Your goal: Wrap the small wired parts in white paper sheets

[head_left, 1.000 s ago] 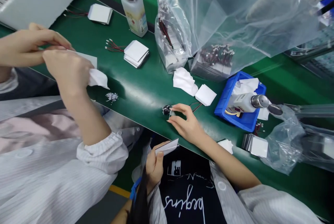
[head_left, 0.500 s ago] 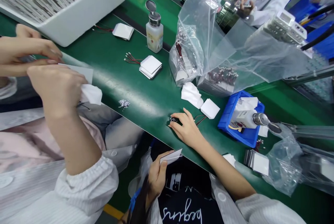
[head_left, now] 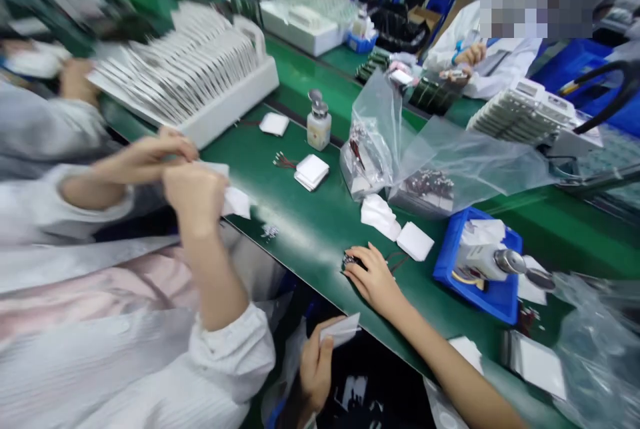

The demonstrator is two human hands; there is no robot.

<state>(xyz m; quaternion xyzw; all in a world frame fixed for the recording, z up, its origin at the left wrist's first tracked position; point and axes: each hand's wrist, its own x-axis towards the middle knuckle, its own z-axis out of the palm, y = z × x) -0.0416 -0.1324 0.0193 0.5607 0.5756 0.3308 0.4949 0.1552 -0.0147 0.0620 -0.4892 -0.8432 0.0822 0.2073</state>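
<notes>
My left hand (head_left: 316, 364), below the table edge, is closed round a thin flat white pad (head_left: 341, 330), thumb on top. On the green table, my right hand (head_left: 374, 281) has its thumb and fingers curled at a small heap of tiny black-and-white parts (head_left: 349, 260). Whatever sits between those fingertips is too small to make out. Just beyond this hand lie a crumpled white cloth (head_left: 379, 214) and a stack of white square pads (head_left: 415, 241) with dark red wires.
A blue bin (head_left: 509, 306) holding a bottle stands to the right. Clear plastic bags (head_left: 370, 142) rest behind. A co-worker's hands (head_left: 195, 192) work at the left, near a white rack (head_left: 240, 99). A pump bottle (head_left: 319, 129) and wired pads (head_left: 313, 171) stand mid-table.
The camera has tilted up and turned left, so everything sits lower and further right in view. My hands keep their places, left on the pad, right at the small parts.
</notes>
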